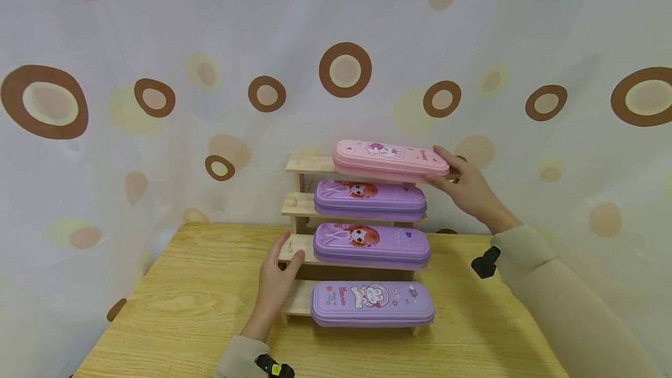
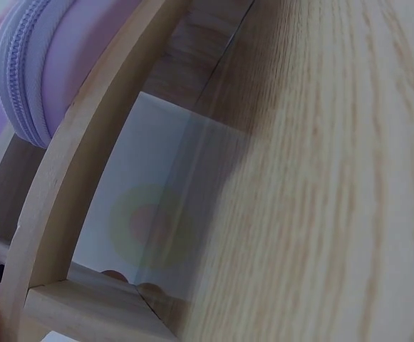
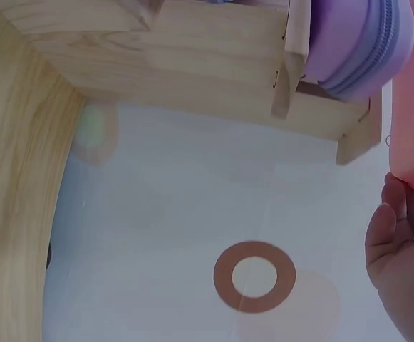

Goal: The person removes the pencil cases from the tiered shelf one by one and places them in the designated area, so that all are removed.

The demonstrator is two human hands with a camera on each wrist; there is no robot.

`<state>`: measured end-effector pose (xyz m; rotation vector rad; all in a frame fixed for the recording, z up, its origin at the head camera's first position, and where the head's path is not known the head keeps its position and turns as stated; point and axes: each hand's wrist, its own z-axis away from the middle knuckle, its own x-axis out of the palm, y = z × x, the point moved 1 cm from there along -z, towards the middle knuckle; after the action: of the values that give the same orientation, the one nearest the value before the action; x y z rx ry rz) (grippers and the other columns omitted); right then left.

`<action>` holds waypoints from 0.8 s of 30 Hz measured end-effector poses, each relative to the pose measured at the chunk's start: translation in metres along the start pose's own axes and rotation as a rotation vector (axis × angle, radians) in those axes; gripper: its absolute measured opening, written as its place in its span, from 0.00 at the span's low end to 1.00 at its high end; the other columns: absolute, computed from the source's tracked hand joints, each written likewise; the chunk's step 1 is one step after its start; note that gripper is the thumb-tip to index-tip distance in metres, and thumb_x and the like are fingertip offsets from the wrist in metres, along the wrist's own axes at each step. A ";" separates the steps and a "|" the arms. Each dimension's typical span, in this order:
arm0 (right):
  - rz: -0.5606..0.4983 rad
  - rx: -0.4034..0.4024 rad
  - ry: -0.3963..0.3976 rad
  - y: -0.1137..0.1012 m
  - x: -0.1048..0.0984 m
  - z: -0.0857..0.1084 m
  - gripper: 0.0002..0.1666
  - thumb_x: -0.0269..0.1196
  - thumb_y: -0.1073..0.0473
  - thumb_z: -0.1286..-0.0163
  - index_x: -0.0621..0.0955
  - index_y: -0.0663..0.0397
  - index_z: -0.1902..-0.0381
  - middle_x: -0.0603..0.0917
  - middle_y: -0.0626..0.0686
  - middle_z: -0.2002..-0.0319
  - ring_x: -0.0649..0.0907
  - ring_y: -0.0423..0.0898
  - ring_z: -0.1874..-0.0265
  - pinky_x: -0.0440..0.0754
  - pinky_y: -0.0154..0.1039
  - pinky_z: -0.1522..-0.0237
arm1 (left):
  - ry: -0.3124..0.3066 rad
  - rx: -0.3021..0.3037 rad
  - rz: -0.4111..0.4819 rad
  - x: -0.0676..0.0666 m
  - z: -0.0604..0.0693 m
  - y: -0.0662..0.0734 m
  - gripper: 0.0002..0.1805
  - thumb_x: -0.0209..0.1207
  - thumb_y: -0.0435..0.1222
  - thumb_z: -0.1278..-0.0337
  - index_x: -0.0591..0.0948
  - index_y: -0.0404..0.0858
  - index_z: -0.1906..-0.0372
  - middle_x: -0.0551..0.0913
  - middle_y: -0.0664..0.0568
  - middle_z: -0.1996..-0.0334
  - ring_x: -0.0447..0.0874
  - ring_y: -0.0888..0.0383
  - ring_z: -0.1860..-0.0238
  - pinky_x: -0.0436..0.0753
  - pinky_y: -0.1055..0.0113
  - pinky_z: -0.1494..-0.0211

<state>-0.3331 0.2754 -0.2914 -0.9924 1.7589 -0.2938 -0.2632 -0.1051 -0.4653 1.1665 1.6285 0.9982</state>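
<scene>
A stepped wooden rack (image 1: 303, 247) carries pencil cases, one on each tier. At the top lies a pink case (image 1: 388, 159), its right end gripped between thumb and fingers of the right hand (image 1: 469, 190). Below are two purple cases with a girl picture, an upper (image 1: 370, 198) and a lower (image 1: 371, 244), then a lilac case (image 1: 373, 303) on the lowest tier. The left hand (image 1: 275, 282) touches the left edge of the rack with thumb and fingers spread. In the right wrist view, fingertips meet the end of the pink case (image 3: 413, 121).
The rack stands on a wooden table (image 1: 210, 290). Behind it hangs a pale curtain (image 1: 294, 28) with brown rings and spots. In the left wrist view, the wooden side of the rack (image 2: 85, 142) rises beside the tabletop (image 2: 321, 178).
</scene>
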 end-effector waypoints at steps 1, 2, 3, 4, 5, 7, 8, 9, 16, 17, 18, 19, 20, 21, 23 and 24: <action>0.009 0.001 0.008 0.002 -0.003 0.003 0.44 0.64 0.52 0.29 0.58 0.52 0.22 0.72 0.62 0.39 0.75 0.52 0.51 0.74 0.27 0.65 | 0.001 0.001 -0.001 0.000 0.000 0.000 0.34 0.60 0.46 0.32 0.65 0.43 0.26 0.63 0.50 0.27 0.55 0.46 0.26 0.56 0.46 0.26; 0.017 0.002 0.016 0.004 -0.005 0.007 0.43 0.64 0.53 0.29 0.58 0.52 0.22 0.73 0.62 0.39 0.75 0.51 0.52 0.74 0.27 0.66 | 0.002 0.001 -0.002 0.000 -0.001 0.000 0.34 0.60 0.46 0.32 0.65 0.43 0.26 0.63 0.50 0.27 0.55 0.47 0.26 0.56 0.46 0.26; 0.019 0.011 0.025 0.006 -0.008 0.010 0.43 0.64 0.52 0.29 0.58 0.52 0.23 0.73 0.62 0.39 0.74 0.50 0.53 0.73 0.28 0.67 | 0.002 0.004 -0.004 0.000 -0.001 -0.001 0.34 0.60 0.46 0.32 0.65 0.42 0.26 0.64 0.50 0.27 0.55 0.46 0.26 0.56 0.45 0.26; 0.019 0.019 0.036 0.008 -0.011 0.014 0.43 0.64 0.53 0.29 0.59 0.51 0.23 0.73 0.62 0.38 0.73 0.48 0.53 0.74 0.29 0.68 | 0.003 0.003 -0.005 0.000 -0.001 0.000 0.33 0.60 0.46 0.32 0.65 0.43 0.26 0.64 0.50 0.27 0.55 0.46 0.26 0.56 0.46 0.26; 0.019 0.028 0.044 0.010 -0.013 0.017 0.42 0.64 0.53 0.29 0.59 0.51 0.22 0.73 0.61 0.37 0.74 0.48 0.54 0.74 0.29 0.69 | 0.002 0.004 -0.007 0.000 -0.001 -0.001 0.33 0.60 0.46 0.32 0.65 0.43 0.26 0.64 0.50 0.27 0.55 0.46 0.26 0.56 0.45 0.26; 0.020 0.051 0.064 0.014 -0.018 0.024 0.42 0.64 0.52 0.29 0.59 0.47 0.22 0.74 0.60 0.37 0.74 0.46 0.55 0.74 0.29 0.68 | 0.002 0.003 -0.007 0.000 -0.001 -0.001 0.33 0.59 0.46 0.32 0.65 0.43 0.26 0.63 0.51 0.27 0.55 0.46 0.26 0.56 0.44 0.26; 0.020 0.059 0.069 0.015 -0.020 0.027 0.42 0.63 0.52 0.29 0.59 0.46 0.22 0.74 0.60 0.37 0.74 0.46 0.55 0.74 0.29 0.68 | 0.003 0.004 -0.006 0.000 -0.001 -0.001 0.33 0.59 0.46 0.32 0.65 0.43 0.26 0.63 0.51 0.27 0.55 0.45 0.26 0.56 0.44 0.27; 0.025 0.069 0.072 0.016 -0.023 0.031 0.42 0.63 0.51 0.29 0.59 0.44 0.22 0.74 0.60 0.37 0.74 0.46 0.55 0.74 0.29 0.68 | 0.001 0.003 -0.004 -0.001 -0.001 -0.001 0.33 0.59 0.46 0.32 0.65 0.43 0.26 0.63 0.51 0.27 0.55 0.46 0.26 0.56 0.44 0.27; -0.003 0.157 0.049 0.028 -0.042 0.057 0.43 0.61 0.46 0.27 0.54 0.32 0.21 0.72 0.62 0.41 0.74 0.49 0.58 0.82 0.44 0.82 | 0.009 -0.009 -0.002 0.000 0.000 -0.001 0.33 0.60 0.45 0.32 0.65 0.44 0.26 0.64 0.51 0.27 0.55 0.47 0.26 0.55 0.46 0.26; -0.018 0.160 0.050 0.030 -0.044 0.060 0.43 0.61 0.46 0.27 0.54 0.32 0.21 0.71 0.62 0.40 0.75 0.48 0.58 0.83 0.46 0.83 | 0.012 -0.013 -0.004 0.000 0.000 -0.001 0.33 0.60 0.46 0.32 0.66 0.44 0.26 0.64 0.51 0.27 0.55 0.47 0.26 0.55 0.47 0.26; -0.026 0.148 0.052 0.033 -0.045 0.063 0.43 0.60 0.48 0.27 0.54 0.34 0.21 0.70 0.63 0.38 0.75 0.47 0.58 0.84 0.46 0.81 | 0.013 -0.010 -0.007 0.000 0.000 -0.001 0.33 0.60 0.45 0.32 0.65 0.43 0.26 0.64 0.51 0.27 0.55 0.46 0.26 0.55 0.46 0.26; -0.022 0.138 0.060 0.035 -0.047 0.066 0.42 0.61 0.49 0.27 0.54 0.35 0.21 0.70 0.63 0.37 0.76 0.45 0.58 0.85 0.44 0.79 | 0.013 -0.012 -0.007 0.000 0.000 -0.001 0.33 0.60 0.45 0.32 0.65 0.43 0.26 0.64 0.51 0.27 0.55 0.47 0.26 0.55 0.46 0.26; -0.019 0.130 0.066 0.037 -0.049 0.069 0.42 0.61 0.50 0.26 0.54 0.37 0.21 0.69 0.64 0.35 0.76 0.43 0.58 0.85 0.42 0.77 | 0.012 -0.011 -0.007 0.000 0.000 -0.001 0.33 0.60 0.46 0.32 0.65 0.43 0.26 0.64 0.51 0.27 0.55 0.46 0.26 0.55 0.46 0.26; -0.008 0.124 0.074 0.040 -0.051 0.072 0.42 0.60 0.51 0.26 0.54 0.38 0.21 0.68 0.64 0.34 0.76 0.41 0.58 0.85 0.39 0.75 | 0.012 -0.015 -0.006 0.000 -0.001 -0.001 0.33 0.60 0.46 0.32 0.65 0.44 0.26 0.64 0.51 0.27 0.55 0.47 0.26 0.55 0.46 0.26; 0.023 0.119 0.090 0.044 -0.054 0.078 0.42 0.61 0.52 0.26 0.54 0.40 0.21 0.67 0.65 0.32 0.76 0.38 0.57 0.83 0.32 0.72 | 0.007 -0.011 -0.005 0.000 0.000 -0.001 0.34 0.60 0.46 0.32 0.65 0.43 0.26 0.63 0.51 0.27 0.54 0.47 0.26 0.55 0.46 0.26; 0.041 0.115 0.095 0.046 -0.056 0.081 0.42 0.60 0.52 0.26 0.54 0.42 0.21 0.66 0.67 0.31 0.75 0.37 0.57 0.81 0.30 0.70 | 0.005 -0.006 -0.006 0.000 -0.001 -0.001 0.34 0.59 0.46 0.32 0.64 0.42 0.26 0.63 0.50 0.27 0.54 0.46 0.26 0.55 0.46 0.26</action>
<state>-0.2782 0.3665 -0.3166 -0.8711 1.8245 -0.4178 -0.2641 -0.1050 -0.4660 1.1557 1.6311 1.0026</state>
